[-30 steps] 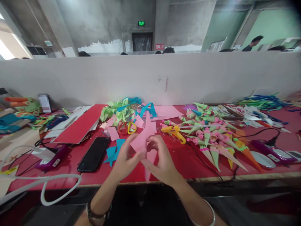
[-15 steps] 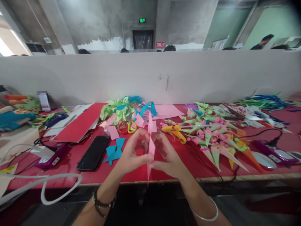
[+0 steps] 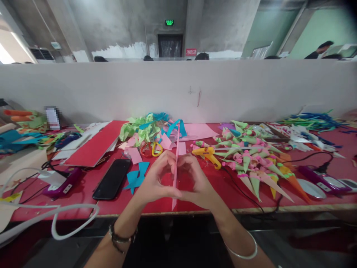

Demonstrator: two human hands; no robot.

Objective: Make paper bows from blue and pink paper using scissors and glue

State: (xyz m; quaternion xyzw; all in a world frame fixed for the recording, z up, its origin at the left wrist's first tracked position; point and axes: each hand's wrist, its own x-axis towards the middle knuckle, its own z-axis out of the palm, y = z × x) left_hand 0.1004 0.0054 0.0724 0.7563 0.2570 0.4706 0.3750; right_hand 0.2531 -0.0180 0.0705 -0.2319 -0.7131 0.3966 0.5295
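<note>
A sheet of pink paper (image 3: 176,175) stands edge-on between my two hands, above the front part of the red table. My left hand (image 3: 158,178) pinches it from the left, with thumb and fingertips curved into an arch. From the other side my right hand (image 3: 196,180) grips the same paper in a mirrored arch. Just beyond my fingers lie yellow-handled scissors (image 3: 157,149) and small pink paper pieces (image 3: 135,155). A yellow glue gun (image 3: 208,155) rests to the right of my right hand.
Many rolled paper cones (image 3: 251,163) are heaped at the right. Green paper scraps (image 3: 139,130) lie at the back, near a grey partition (image 3: 125,89). A black phone (image 3: 111,179), blue paper pieces (image 3: 136,176) and a purple power strip (image 3: 63,182) with a white cable occupy the left.
The pink paper has turned to be more nearly edge-on, and its lower tip sits higher. Both hands still grip it, with thumbs closer together.
</note>
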